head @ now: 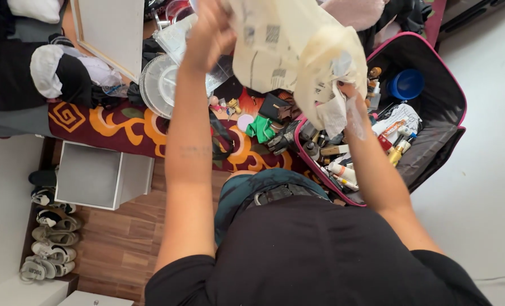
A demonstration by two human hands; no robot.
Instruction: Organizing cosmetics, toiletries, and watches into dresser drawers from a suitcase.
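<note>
Two hands hold one cream plastic bag (289,45): left hand (210,31) in closed grip, right hand (349,93) inside, grip hidden.

Both arms raised, left hand (210,34) fisted

Head camera looks steeply down, close in

- Bag (289,51) is raised in both hands, blocking the view and the path to the middle of the bed (122,127).
- Suitcase (434,136) left half packed with bottles (343,164); right half near the blue cup (406,84) has bare lining.
- Bed crowded: clothes (48,73), clear lids (162,85), board (113,34).
- Open floor (490,198) right of the suitcase.
- White box (96,175) and shoes (51,238) sit on the left.
</note>
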